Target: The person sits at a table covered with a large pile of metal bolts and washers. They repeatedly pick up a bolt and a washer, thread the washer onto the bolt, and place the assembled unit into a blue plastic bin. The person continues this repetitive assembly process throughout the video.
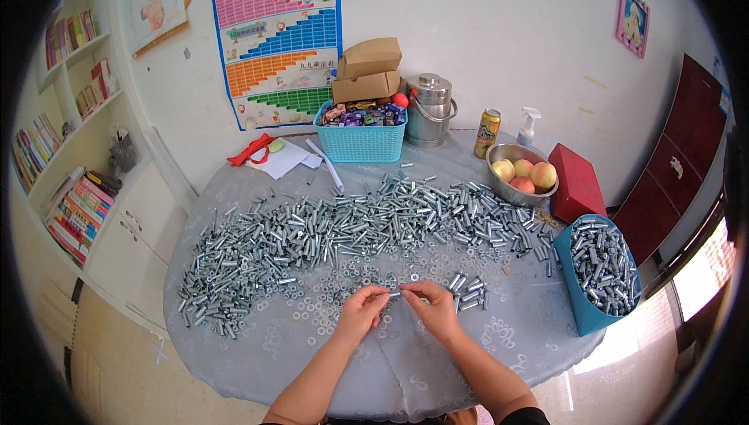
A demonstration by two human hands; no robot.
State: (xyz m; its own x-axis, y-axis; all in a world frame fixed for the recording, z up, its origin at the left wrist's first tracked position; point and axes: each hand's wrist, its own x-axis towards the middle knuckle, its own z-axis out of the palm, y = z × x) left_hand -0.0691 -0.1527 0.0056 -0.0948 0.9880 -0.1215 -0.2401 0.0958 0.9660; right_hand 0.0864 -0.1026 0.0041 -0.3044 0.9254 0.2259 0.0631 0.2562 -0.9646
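Note:
Above the near middle of the table, my left hand and my right hand meet fingertip to fingertip. Between them is a short silvery expansion bolt, held level, with the left fingers closed on one end and the right fingers on the other. Flat washers and small nuts lie scattered around and beyond the hands. To the right of my right hand is a small group of metal expansion bolts. A wide heap of loose metal bolts and sleeves spreads across the table behind.
A blue bin full of metal pieces stands at the table's right edge. Farther back are a steel bowl of fruit, a red box, a yellow can, a spray bottle, a metal pail and a turquoise basket.

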